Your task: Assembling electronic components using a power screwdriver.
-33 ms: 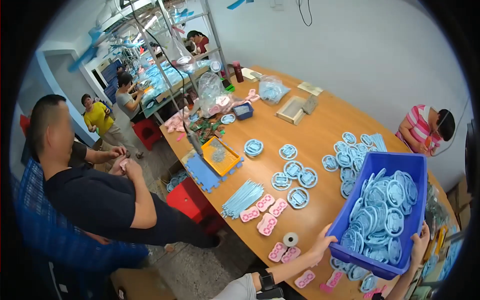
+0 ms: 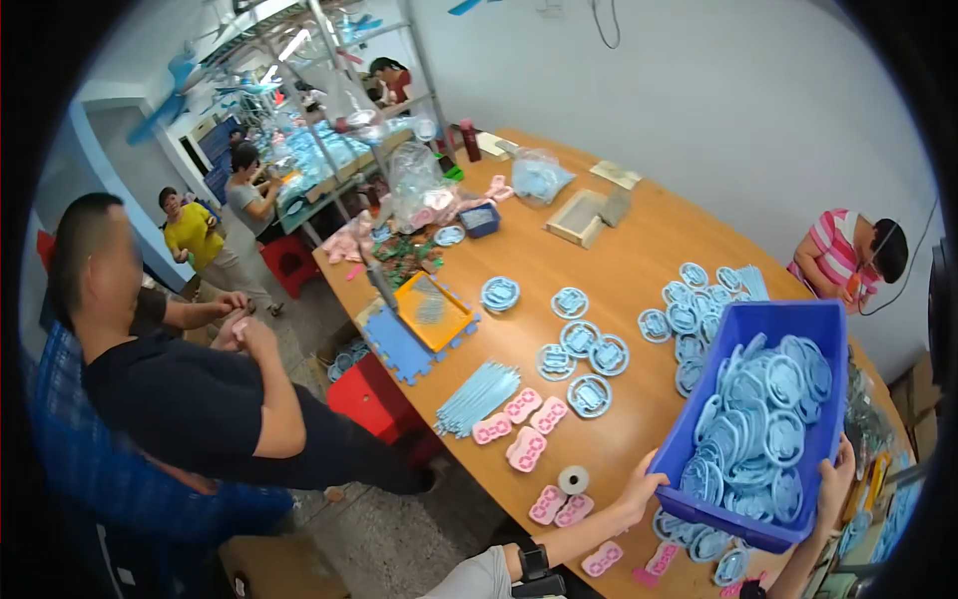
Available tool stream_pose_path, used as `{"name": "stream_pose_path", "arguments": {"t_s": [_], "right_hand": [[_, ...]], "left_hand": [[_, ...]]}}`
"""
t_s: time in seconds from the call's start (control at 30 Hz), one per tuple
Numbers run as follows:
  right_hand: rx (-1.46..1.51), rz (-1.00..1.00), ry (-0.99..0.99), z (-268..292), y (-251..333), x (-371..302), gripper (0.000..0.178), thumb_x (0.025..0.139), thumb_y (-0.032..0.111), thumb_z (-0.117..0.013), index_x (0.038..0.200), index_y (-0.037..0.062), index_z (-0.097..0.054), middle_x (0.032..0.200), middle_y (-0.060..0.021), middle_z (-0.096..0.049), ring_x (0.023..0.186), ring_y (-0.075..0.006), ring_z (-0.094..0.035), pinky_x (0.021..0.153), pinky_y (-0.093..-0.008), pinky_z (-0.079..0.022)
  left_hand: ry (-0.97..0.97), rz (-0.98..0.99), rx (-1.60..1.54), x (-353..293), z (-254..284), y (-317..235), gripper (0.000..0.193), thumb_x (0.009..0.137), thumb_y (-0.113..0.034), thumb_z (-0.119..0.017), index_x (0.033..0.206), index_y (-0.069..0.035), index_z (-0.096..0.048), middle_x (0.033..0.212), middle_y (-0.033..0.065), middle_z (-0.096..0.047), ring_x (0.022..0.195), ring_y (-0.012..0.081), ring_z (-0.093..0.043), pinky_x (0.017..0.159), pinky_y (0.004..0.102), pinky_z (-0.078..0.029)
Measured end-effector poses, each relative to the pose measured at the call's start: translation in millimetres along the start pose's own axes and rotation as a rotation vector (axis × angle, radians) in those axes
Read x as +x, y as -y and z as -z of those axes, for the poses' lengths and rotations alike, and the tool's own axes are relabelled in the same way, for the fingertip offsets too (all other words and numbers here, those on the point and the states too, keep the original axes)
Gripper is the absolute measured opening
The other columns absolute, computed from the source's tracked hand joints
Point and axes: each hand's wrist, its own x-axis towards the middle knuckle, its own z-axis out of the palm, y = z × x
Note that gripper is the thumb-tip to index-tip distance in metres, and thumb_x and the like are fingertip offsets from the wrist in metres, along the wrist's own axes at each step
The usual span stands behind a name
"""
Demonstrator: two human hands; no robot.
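A deep blue plastic bin (image 2: 714, 399) hangs over the right part of the table, tilted so that I look into it. Heaped inside are many light-blue round plastic pieces (image 2: 748, 429) with cut-out patterns. My left hand (image 2: 641, 489) is closed on the bin's near left corner. At its right side my right hand (image 2: 836, 484) grips the wall, with part of the fingers hidden. More light-blue round pieces (image 2: 709, 544) lie on the table below the bin's near end, partly covered by it.
On the wooden table (image 2: 519, 319) lie pink pieces (image 2: 526, 449), light-blue sticks (image 2: 477, 399), a white roll (image 2: 574, 479) and an orange tray (image 2: 436, 311). Loose round pieces (image 2: 589, 396) lie mid-table. One person (image 2: 190, 369) stands at left; another (image 2: 848, 260) is at the far right.
The table and its things sit slightly further left in the picture. The bin stays in both my hands, barely moved.
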Motion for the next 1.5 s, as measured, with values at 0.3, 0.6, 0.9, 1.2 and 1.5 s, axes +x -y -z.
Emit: {"name": "stream_pose_path", "arguments": {"t_s": [0.3,0.6,0.9,1.2,1.5], "right_hand": [[-0.484,0.174,-0.053,-100,18,112,0.044,0.063,-0.002,-0.053,0.107,-0.0047,-0.051,0.078,-0.0044,-0.047,0.074,-0.0162,-0.046,0.075,-0.0261,-0.04],[-0.622,0.289,0.009,-131,-11,201,0.041,0.068,-0.003,-0.05,0.108,-0.007,-0.045,0.094,-0.0112,-0.047,0.092,-0.0225,-0.046,0.088,-0.029,-0.035],[-0.797,0.397,0.002,-246,35,192,0.043,0.065,-0.009,-0.046,0.108,-0.0087,-0.043,0.11,-0.0234,-0.045,0.102,-0.0385,-0.046,0.093,-0.0382,-0.037],[-0.839,0.336,0.012,-308,67,201,0.036,0.064,-0.014,-0.042,0.1,-0.0117,-0.043,0.117,-0.028,-0.041,0.107,-0.0447,-0.041,0.093,-0.0464,-0.034],[-0.774,0.519,0.031,-346,85,208,0.033,0.065,-0.015,-0.042,0.098,-0.0132,-0.044,0.117,-0.0312,-0.04,0.107,-0.0468,-0.042,0.094,-0.0474,-0.035]], "left_hand": [[-0.188,0.169,-0.274,118,1,-11,0.059,0.075,-0.002,-0.052,0.13,-0.017,-0.036,0.109,0.0085,-0.052,0.092,0.0225,-0.056,0.073,0.0419,-0.05],[-0.168,0.022,-0.216,184,-20,-3,0.066,0.077,-0.02,-0.061,0.135,-0.015,-0.029,0.108,0.0051,-0.049,0.09,0.0144,-0.047,0.076,0.0286,-0.039],[-0.23,0.218,-0.296,227,8,9,0.055,0.071,-0.017,-0.054,0.124,-0.02,-0.042,0.08,0.0017,-0.05,0.072,0.0129,-0.051,0.066,0.0279,-0.043],[-0.16,0.323,-0.471,262,0,16,0.044,0.074,-0.02,-0.049,0.117,-0.021,-0.042,0.087,0.0025,-0.05,0.082,0.0162,-0.053,0.083,0.0354,-0.044],[-0.116,0.233,-0.662,293,-2,12,0.023,0.078,-0.018,-0.044,0.1,-0.014,-0.048,0.088,0.0042,-0.054,0.086,0.0191,-0.054,0.085,0.0347,-0.043]]}}
